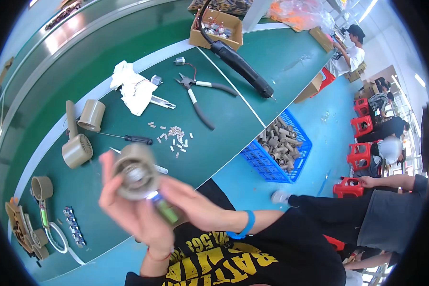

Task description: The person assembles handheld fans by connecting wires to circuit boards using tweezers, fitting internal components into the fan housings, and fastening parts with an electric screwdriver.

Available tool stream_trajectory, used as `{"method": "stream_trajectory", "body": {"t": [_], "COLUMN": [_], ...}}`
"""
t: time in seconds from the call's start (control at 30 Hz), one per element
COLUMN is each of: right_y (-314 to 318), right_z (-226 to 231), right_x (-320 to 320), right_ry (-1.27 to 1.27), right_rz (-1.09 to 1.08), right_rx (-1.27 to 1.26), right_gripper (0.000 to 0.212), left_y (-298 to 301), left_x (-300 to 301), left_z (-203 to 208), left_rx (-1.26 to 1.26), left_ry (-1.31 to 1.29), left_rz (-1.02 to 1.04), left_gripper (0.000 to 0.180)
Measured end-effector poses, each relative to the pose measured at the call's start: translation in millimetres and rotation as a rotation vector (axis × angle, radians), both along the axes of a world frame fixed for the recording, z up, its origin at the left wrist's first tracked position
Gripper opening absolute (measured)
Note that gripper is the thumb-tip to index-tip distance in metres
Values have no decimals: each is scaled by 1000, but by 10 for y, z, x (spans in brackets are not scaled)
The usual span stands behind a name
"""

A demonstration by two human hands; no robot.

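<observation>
Both hands hold a beige handheld fan body (134, 164), raised over the table's near edge. Its round head is tilted toward the camera, with a metallic motor-like part in the middle. My left hand (133, 217) wraps the head from the left and below. My right hand (193, 202) closes on the handle side, where a green cylinder, likely a battery, shows beside a bright light spot. Blur hides the fingertips' exact contact. Just beyond lie a black-handled screwdriver (138, 140) and a scatter of small whitish pieces (176, 136).
On the green table (229, 128) lie cutting pliers (191, 86), a black power screwdriver (240, 69), small motors (156, 80), white wrapping (131, 90), fan housings (77, 151) and circuit boards (74, 226). A blue basket (267, 164) of beige parts stands beyond the table's right edge. Other people sit farther right.
</observation>
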State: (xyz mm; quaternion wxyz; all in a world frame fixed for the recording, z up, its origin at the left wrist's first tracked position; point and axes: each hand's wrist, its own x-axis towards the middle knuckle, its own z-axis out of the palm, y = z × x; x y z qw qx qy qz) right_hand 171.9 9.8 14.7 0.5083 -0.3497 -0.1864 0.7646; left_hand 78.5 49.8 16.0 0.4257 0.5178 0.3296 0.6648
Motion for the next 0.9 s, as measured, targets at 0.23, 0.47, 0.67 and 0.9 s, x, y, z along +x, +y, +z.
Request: {"method": "stream_trajectory", "body": {"t": [0.23, 0.47, 0.67, 0.9], "right_y": [-325, 39, 789, 1063], "right_z": [-93, -10, -180, -117], "right_x": [1108, 3528, 4602, 4519], "right_ry": [-3, -164, -166, -215], "right_rz": [-667, -544, -483, -453], "right_rx": [15, 220, 140, -42], "right_gripper": [44, 48, 47, 51], "left_y": [-43, 295, 971, 777], "left_x": [730, -269, -1076, -1291], "left_z": [-21, 191, 118, 223], "left_rx": [153, 130, -99, -332], "left_ry": [369, 751, 1303, 1168], "left_rz": [-496, -129, 427, 285], "left_gripper": [60, 44, 69, 61]}}
